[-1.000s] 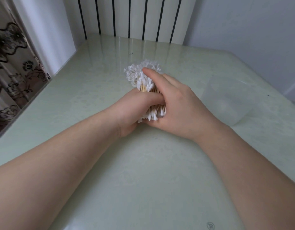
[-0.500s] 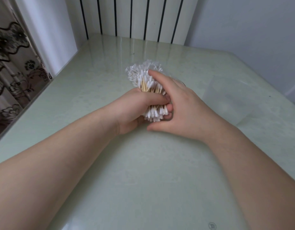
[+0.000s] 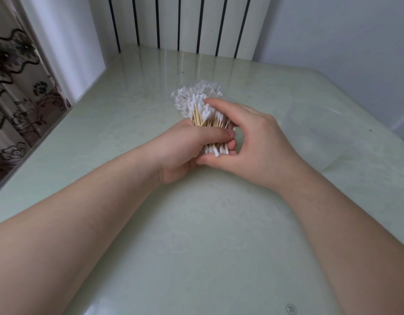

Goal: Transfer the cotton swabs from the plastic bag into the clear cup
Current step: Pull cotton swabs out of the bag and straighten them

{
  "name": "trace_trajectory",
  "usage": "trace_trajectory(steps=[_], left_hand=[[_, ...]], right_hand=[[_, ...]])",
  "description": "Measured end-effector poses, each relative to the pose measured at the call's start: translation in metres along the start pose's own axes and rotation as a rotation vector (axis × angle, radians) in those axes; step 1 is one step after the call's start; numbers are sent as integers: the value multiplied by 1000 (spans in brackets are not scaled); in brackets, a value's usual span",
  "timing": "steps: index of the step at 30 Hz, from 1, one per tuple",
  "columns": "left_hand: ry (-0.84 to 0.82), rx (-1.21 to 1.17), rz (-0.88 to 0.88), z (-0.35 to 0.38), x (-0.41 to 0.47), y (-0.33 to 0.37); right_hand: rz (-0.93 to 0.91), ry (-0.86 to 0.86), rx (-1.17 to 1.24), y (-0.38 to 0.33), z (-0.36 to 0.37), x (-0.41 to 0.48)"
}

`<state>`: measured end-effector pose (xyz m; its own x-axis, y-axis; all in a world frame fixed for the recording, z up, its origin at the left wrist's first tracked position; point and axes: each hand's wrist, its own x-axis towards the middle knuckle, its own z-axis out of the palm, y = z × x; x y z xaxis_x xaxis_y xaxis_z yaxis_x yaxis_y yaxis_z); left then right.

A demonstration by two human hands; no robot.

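I see my left hand (image 3: pixel 185 151) reaching in from the lower left, forearm low over the pale green glossy counter (image 3: pixel 196 235). Its grip is clamped round the middle of a thick bundle of white-tipped, wooden-stemmed cotton swabs (image 3: pixel 203 110), fingers curled across the sticks. The bundle stands tilted away from me, with one fan of white heads above the grip and the other poking out just below it.

My right hand (image 3: pixel 253 146) comes in from the right, wrist raised. Its index finger arches over onto the upper heads and its thumb lies under the lower heads, so this grip pinches the bundle end to end. An open hollow shows between the palm and the sticks.

A clear plastic cup (image 3: pixel 317 137) stands on the counter to the right of the right-hand grip, apart from it and faint against the surface.

A second ago the right hand lay wrapped close over the bundle. It has since peeled back, baring more of the sticks, while the left grip has stayed put.
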<state>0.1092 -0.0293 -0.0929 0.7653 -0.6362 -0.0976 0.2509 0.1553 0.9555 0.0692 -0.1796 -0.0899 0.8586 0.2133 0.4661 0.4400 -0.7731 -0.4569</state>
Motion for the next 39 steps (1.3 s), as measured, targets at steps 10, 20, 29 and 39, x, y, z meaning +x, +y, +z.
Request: trace_trajectory(steps=[10,20,29,39], left_hand=[[376,69,138,-11,7,3],[423,137,152,-19,15,-2],[350,228,175,-23,20,-7],[409,207,162,-27,23,-11]], right_hand=[[106,13,-108,18,-4,2],[239,-13,-246,22,21,13],[269,-67,-222,27,17,19],[481,137,113,22,-3,8]])
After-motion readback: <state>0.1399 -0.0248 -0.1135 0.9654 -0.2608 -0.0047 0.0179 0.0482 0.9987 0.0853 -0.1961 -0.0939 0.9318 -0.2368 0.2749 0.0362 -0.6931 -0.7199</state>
